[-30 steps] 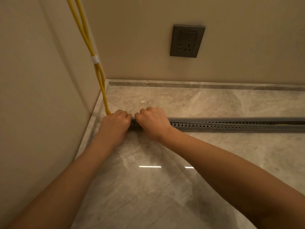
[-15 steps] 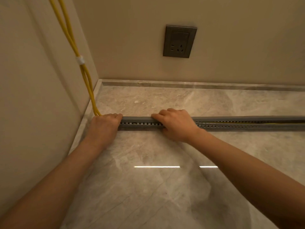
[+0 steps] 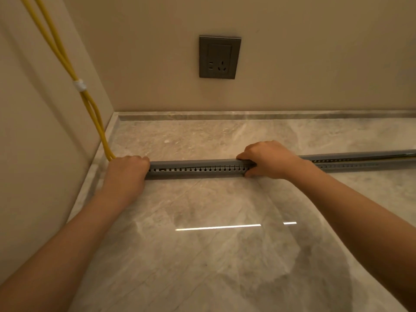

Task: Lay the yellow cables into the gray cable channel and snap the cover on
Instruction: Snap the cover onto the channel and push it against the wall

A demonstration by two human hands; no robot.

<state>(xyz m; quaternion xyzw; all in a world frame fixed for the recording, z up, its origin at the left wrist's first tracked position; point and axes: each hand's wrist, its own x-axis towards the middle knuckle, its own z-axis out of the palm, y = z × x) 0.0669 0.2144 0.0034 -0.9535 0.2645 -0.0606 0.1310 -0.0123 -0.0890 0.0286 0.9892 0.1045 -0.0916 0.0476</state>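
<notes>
- Gray cable channel [image 3: 195, 170] lies on the marble floor [image 3: 202, 244], running from under the left fingers, past the right fingers and out of view.
- Left hand [image 3: 126, 174] holds the channel's wall end, fingers curled over the top; its thumb is hidden.
- Right hand [image 3: 267, 159] pinches cover [image 3: 193, 163] and channel together, fingers hooked over the top and thumb against the near slotted wall.
- A second ago the two hands sat knuckle to knuckle at the wall end; the right one has since slid well away from the left, while the left has stayed put.
- Between the two sets of fingers the cover now looks seated flush, so that stretch is probably snapped.
- Beyond the right fingers the cover seems to stand slightly proud, with a dark gap beneath it; that length likely remains to be pressed down.
- Yellow cables [image 3: 90, 104], bound by a white tie [image 3: 79, 85], drop down the wall to just behind the left fingers and vanish under them.
</notes>
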